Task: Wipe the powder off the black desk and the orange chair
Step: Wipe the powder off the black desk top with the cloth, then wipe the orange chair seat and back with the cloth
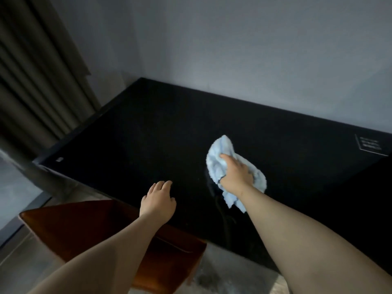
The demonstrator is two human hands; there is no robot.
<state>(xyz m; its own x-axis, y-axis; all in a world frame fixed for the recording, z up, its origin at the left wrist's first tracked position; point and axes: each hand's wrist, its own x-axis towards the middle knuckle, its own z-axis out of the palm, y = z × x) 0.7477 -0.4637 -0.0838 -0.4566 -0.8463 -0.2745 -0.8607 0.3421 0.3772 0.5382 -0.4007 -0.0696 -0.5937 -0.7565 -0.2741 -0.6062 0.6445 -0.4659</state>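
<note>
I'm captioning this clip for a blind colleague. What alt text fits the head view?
A person's right hand grips a bunched light-blue cloth against a black desk, while the left hand is open at the desk's front edge. An orange chair stands below that edge at left.

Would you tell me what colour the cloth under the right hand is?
The cloth is pale blue, seen clearly in the head view against the black desk.

One desk [169,134], one chair [84,225], one cloth [220,151]
</note>
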